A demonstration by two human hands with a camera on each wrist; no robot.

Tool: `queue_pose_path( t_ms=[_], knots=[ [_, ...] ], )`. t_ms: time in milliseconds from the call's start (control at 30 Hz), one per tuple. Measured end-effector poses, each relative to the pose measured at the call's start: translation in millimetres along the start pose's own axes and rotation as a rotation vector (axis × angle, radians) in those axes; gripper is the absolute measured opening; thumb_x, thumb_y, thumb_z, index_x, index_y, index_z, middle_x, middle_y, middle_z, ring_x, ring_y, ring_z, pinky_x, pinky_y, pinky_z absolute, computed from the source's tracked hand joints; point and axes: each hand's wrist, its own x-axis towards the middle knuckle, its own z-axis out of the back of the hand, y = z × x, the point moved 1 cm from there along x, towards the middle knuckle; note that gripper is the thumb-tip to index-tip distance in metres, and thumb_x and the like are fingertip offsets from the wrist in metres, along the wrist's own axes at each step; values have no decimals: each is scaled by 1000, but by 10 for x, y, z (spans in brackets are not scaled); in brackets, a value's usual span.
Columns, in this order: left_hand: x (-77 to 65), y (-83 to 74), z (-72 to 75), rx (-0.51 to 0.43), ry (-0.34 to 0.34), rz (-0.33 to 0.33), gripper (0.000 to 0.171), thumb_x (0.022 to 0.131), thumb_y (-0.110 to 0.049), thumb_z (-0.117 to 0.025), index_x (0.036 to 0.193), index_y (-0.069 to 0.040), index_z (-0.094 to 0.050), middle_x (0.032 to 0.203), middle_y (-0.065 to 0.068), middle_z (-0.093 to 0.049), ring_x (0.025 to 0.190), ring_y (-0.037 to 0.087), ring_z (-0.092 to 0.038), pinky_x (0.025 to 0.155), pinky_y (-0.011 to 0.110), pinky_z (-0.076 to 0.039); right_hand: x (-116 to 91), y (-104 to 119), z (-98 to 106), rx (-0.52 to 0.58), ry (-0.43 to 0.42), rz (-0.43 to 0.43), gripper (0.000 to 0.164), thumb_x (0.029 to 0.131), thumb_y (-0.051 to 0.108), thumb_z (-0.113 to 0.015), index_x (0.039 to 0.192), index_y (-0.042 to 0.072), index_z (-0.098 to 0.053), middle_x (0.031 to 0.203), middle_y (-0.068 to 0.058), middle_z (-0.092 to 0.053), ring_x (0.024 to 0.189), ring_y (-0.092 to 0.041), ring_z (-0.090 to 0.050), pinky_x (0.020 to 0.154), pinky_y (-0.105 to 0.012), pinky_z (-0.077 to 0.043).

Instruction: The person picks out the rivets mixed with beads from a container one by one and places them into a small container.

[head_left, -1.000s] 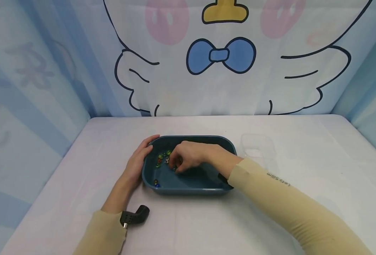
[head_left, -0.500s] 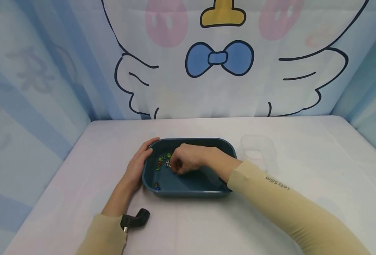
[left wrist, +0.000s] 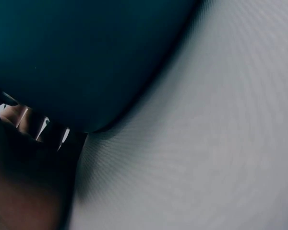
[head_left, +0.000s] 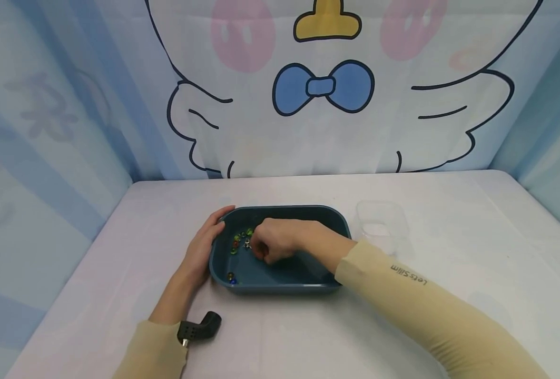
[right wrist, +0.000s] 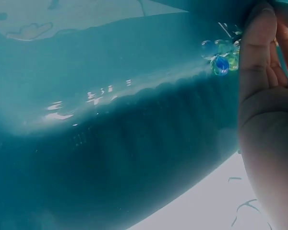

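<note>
On the white table is a dark teal tray (head_left: 289,288), rectangular with rounded corners. My left hand (head_left: 198,255) grips its left end, thumb near the rim and fingers along the outside. Inside the tray, my right hand (head_left: 277,239) reaches in from the right with curled fingers, knuckles up. Several small glass marbles (head_left: 236,243), green, red and clear, lie just left of it. Two more marbles (head_left: 232,279) sit at the near left corner. The right wrist view has a cluster of marbles (right wrist: 221,64) beside my fingertips; I cannot tell whether a marble is between them.
A clear plastic box (head_left: 381,218) stands on the table (head_left: 280,337) to the right of the tray. A black wrist camera mount (head_left: 201,327) sticks out from my left sleeve. A printed cloth (head_left: 324,137) hangs behind the table.
My right hand stays over almost the same spot, its fingers curled a little more. A marble seen by its fingertips a second ago is out of sight. My left hand stays on the tray.
</note>
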Motion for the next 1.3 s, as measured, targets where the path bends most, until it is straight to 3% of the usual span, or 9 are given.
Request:
queue_pose_path(
  t_ms=[367,633,1000,1300],
  knots=[
    [10,6,13,2,-1,-5,47,111,-26,-25,156,-19,-36,161,2,-31,148,21,-25,120,45,-15,-12,-18,23,34,-16,-18,10,91,5,-71,93,15,-69,83,5,-63,75,-11,-57,69,-25,-48],
    [9,8,9,-9,4,-10,47,110,-26,-26,156,-19,-37,161,3,-31,148,22,-25,120,45,-16,-83,-52,97,166,-65,49,8,92,4,-67,96,9,-71,83,3,-63,75,-13,-57,67,-26,-48],
    [9,3,8,8,8,-16,47,110,-26,-27,155,-18,-37,161,4,-31,148,22,-24,120,45,-14,-125,-94,153,239,-114,151,12,89,2,-63,99,4,-69,91,-2,-66,76,-13,-57,69,-26,-48],
    [14,5,17,6,15,-22,47,111,-26,-27,155,-18,-37,160,5,-32,147,22,-26,120,45,-15,-192,-99,237,310,-179,200,12,89,1,-62,100,1,-67,88,-4,-64,73,-15,-56,67,-27,-48]
  ],
)
